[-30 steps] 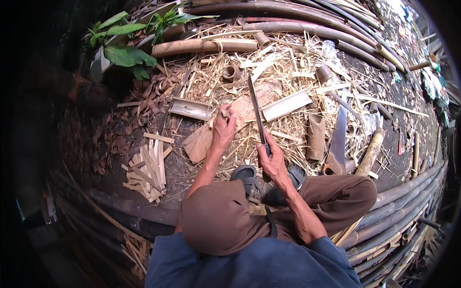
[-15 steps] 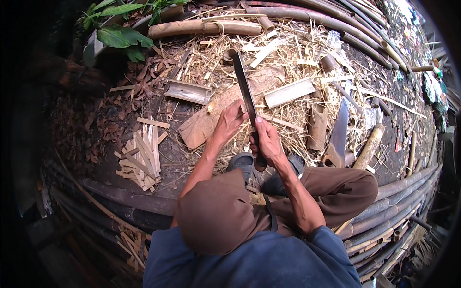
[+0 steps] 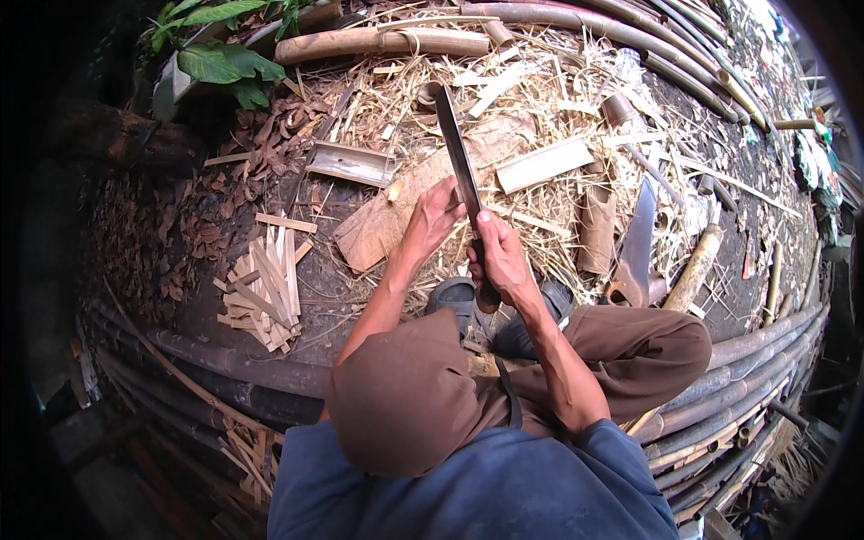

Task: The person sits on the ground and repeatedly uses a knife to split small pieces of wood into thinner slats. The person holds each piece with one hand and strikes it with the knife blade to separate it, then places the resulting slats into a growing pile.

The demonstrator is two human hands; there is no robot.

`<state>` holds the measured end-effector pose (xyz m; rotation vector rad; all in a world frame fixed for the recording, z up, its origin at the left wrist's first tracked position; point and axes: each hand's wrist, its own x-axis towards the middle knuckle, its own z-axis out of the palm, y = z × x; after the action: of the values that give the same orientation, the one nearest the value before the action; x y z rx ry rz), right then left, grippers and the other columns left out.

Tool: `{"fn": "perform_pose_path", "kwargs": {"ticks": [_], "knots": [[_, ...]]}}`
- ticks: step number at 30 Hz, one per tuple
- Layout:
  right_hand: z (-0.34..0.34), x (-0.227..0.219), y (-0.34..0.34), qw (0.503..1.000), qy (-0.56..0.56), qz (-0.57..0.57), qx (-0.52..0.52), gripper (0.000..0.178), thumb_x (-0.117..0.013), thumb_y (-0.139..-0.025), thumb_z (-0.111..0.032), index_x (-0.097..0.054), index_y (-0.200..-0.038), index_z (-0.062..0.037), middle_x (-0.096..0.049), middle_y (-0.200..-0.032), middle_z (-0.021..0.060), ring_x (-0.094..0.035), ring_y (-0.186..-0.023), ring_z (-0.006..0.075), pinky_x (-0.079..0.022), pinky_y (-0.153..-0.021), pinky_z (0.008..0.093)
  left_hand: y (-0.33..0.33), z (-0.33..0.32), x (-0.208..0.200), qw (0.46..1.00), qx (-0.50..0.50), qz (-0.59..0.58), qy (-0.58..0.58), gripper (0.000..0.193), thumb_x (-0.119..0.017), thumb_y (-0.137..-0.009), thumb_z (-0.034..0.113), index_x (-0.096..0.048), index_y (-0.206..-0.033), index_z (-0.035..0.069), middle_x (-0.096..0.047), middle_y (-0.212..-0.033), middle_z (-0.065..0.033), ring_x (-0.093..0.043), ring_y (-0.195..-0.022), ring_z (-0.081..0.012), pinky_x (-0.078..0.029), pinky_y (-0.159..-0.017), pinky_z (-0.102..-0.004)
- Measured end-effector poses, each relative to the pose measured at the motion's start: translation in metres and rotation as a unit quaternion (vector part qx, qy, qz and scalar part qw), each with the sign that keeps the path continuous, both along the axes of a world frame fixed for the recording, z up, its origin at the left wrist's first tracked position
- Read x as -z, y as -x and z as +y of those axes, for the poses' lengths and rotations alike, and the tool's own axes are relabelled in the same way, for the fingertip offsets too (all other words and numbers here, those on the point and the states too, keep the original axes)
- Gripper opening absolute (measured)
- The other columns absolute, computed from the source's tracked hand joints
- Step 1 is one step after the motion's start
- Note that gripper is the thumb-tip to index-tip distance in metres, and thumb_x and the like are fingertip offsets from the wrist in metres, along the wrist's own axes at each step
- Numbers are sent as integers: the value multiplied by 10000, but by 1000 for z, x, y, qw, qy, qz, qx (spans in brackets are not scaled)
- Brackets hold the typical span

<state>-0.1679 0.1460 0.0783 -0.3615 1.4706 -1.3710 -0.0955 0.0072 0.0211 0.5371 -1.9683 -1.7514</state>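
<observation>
Dk machete [image 3: 457, 155] in R hand [image 3: 502, 261], any mkgs unclear

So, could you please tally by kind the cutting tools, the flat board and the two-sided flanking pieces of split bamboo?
Machete, in the right hand: 1
Handsaw: 1
Wooden board: 1
Split bamboo pieces: 2
Total: 5

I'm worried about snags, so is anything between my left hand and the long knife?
Nothing obvious: the left hand is close beside the long knife. Whether something small is hidden between them, I can't tell.
</observation>
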Motion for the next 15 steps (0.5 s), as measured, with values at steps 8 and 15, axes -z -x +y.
{"fn": "perform_pose_path", "kwargs": {"ticks": [8,15], "knots": [[-1,-3,-2,990,-4,141,-5,439,-407,-1040,-333,-461,-1421,-121,-488,-620,-7,-428,-512,61,-382,-486,235,-1,-2,-3,999,20,1,38,231,-570,-964,211,-518,-1040,-1,-522,-845,-43,-538,-822,-129,-468,-698,-298],[-5,2,-8,963,5,269,14,417,-427,-1032,-277,-485,-1390,-73,-663,-862,139,-582,-740,144,-483,-708,309,0,-5,5,995,-3,-11,98,353,-598,-904,294,-485,-1122,40,-508,-832,-102,-487,-767,-189,-444,-702,-390]]}}
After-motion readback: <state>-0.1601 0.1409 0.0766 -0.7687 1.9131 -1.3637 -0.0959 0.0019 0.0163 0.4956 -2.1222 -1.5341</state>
